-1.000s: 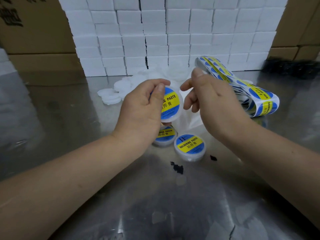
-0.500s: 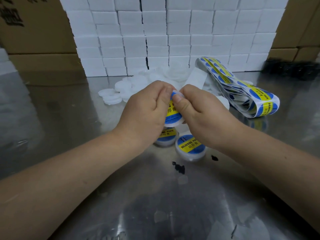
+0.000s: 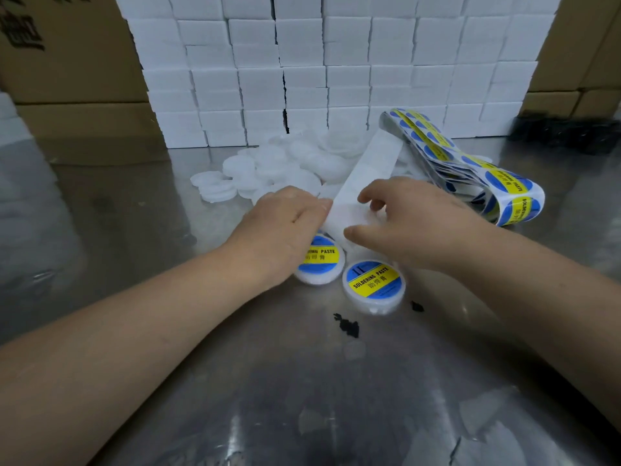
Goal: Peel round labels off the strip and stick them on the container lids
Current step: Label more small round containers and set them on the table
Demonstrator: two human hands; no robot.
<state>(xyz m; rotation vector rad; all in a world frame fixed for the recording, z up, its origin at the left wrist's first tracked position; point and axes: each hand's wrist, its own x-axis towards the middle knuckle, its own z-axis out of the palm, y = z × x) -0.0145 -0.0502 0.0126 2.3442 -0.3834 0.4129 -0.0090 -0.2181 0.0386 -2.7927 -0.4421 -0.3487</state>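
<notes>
Both hands have dropped toward the table (image 3: 302, 381). The left hand (image 3: 282, 227) hides its grip, just far of a labelled lid (image 3: 321, 262). The right hand (image 3: 413, 227) lies with thumb and forefinger spread on the strip (image 3: 368, 173), whose bare end runs between the hands.

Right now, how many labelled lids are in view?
2. One labelled lid lies partly under the left hand; the other lid sits uncovered to its right. More may hide beneath that hand or the right hand.
</notes>
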